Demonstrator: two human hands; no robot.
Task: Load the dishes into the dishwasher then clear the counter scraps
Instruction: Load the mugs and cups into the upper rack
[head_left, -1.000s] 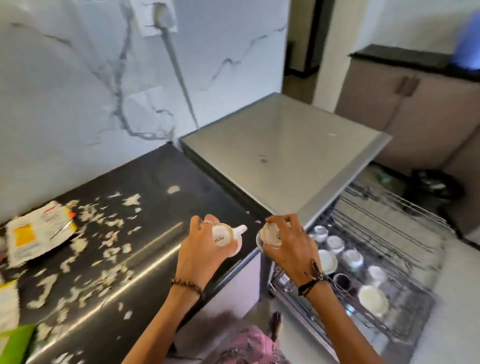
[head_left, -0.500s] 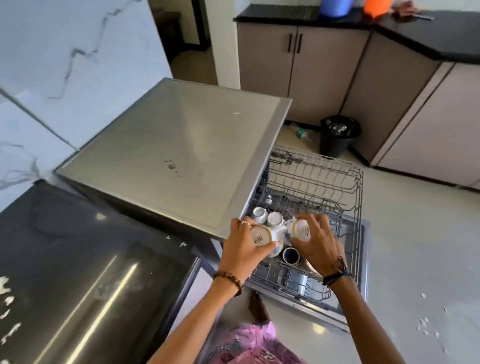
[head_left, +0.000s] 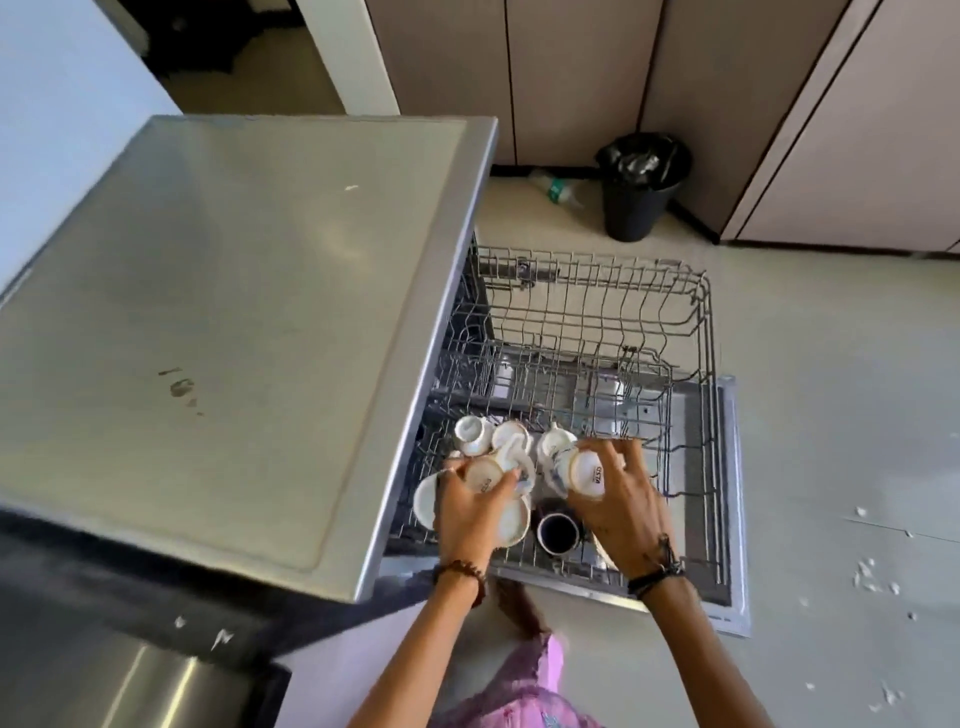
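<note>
The dishwasher's wire rack (head_left: 670, 322) is pulled out over the open door. My left hand (head_left: 470, 512) grips a white cup (head_left: 485, 475) upside down, low over the rack's near left corner. My right hand (head_left: 621, 506) holds a second white cup (head_left: 587, 473) tipped on its side, just right of the first. Behind them two white cups (head_left: 472, 434) (head_left: 553, 441) sit in the rack. A dark mug (head_left: 557, 531) stands between my wrists, and a white saucer (head_left: 514, 519) lies under my left hand.
The dishwasher's steel top (head_left: 234, 322) fills the left. A black bin (head_left: 641, 184) stands by the cabinets, with a plastic bottle (head_left: 558, 188) lying beside it. White scraps (head_left: 867, 574) dot the floor at right. The rack's far half holds no dishes.
My view swung from the scrap-covered counter to the dishwasher. Both hands carried their cups over the steel top and down into the rack's near left corner.
</note>
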